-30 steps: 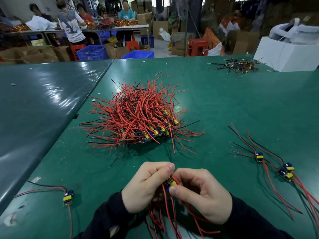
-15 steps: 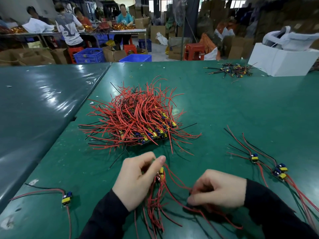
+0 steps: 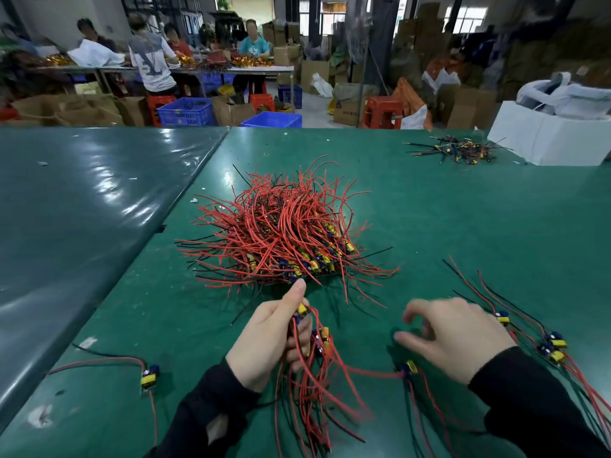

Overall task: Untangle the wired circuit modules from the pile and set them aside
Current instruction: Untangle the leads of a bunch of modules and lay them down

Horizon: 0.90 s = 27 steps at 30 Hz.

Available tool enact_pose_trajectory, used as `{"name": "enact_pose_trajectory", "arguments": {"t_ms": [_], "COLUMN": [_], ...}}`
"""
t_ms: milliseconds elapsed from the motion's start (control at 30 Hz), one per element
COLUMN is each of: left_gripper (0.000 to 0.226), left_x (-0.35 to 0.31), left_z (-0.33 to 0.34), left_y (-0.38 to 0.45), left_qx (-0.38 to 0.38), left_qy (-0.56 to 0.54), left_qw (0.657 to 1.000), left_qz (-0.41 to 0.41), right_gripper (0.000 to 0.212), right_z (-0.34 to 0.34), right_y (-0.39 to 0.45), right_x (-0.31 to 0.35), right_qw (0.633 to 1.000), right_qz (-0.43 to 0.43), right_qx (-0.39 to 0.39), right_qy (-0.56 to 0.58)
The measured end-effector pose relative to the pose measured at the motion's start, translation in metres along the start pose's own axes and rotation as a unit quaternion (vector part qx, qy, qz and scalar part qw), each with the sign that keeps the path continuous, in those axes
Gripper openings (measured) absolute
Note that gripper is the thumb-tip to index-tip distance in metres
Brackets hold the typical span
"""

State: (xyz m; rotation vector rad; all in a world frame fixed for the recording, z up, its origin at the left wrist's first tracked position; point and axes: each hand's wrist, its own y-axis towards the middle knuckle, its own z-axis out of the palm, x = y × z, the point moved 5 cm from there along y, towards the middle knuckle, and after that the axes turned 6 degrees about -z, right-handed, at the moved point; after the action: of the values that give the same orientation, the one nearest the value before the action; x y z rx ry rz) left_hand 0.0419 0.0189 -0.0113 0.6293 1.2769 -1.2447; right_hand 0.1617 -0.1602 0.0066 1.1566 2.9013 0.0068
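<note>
The bunch of wired modules (image 3: 310, 352) sits at 6 o'clock on the green table (image 3: 463, 226), gripped in the left hand (image 3: 271, 338) — thumb raised, red leads trailing toward the near edge. One freed module (image 3: 408, 368) lies just at 3 o'clock of it, under the right hand (image 3: 459, 338), which hovers with fingers spread, holding nothing. The big pile (image 3: 284, 233) lies at 12 o'clock. Set-aside modules (image 3: 552, 345) rest at 3 o'clock — a single module (image 3: 149, 378) at 9 o'clock.
</note>
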Motion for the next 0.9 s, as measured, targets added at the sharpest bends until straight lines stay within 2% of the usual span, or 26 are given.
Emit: {"name": "enact_pose_trajectory", "arguments": {"t_ms": [33, 67, 133, 167, 233, 367, 567, 733, 900], "left_gripper": [0.047, 0.047, 0.049, 0.051, 0.054, 0.052, 0.052, 0.059, 0.037], "left_x": [0.0, 0.001, 0.003, 0.004, 0.005, 0.008, 0.014, 0.017, 0.008], "left_z": [0.002, 0.004, 0.008, 0.011, 0.017, 0.019, 0.019, 0.015, 0.014], "left_y": [-0.002, -0.003, -0.007, -0.008, -0.011, -0.011, -0.007, -0.004, -0.009], "left_qx": [0.011, 0.022, 0.047, 0.063, 0.09, 0.096, 0.077, 0.084, 0.095], "left_qy": [-0.001, 0.008, 0.036, 0.046, 0.063, 0.054, 0.096, 0.049, 0.044], "left_qw": [1.0, 1.0, 0.998, 0.996, 0.993, 0.993, 0.992, 0.992, 0.993], "left_qz": [-0.009, -0.019, -0.036, -0.041, -0.039, -0.045, -0.04, -0.084, -0.053], "right_gripper": [0.035, 0.035, 0.044, 0.047, 0.038, 0.013, 0.01, 0.011, 0.012], "right_z": [-0.006, -0.012, -0.022, -0.022, -0.022, -0.018, -0.007, -0.006, -0.007], "right_y": [0.001, 0.001, -0.001, -0.001, 0.001, 0.004, -0.006, -0.005, -0.007], "right_x": [0.004, 0.013, 0.039, 0.051, 0.068, 0.071, 0.072, 0.063, 0.058], "right_qw": [0.997, 0.979, 0.893, 0.853, 0.815, 0.786, 0.776, 0.772, 0.776], "right_qz": [-0.044, -0.108, -0.224, -0.266, -0.308, -0.279, -0.309, -0.264, -0.253], "right_qx": [-0.037, -0.062, -0.062, -0.055, -0.092, -0.219, -0.256, -0.323, -0.347], "right_qy": [0.055, 0.161, 0.386, 0.446, 0.482, 0.506, 0.487, 0.48, 0.462]}}
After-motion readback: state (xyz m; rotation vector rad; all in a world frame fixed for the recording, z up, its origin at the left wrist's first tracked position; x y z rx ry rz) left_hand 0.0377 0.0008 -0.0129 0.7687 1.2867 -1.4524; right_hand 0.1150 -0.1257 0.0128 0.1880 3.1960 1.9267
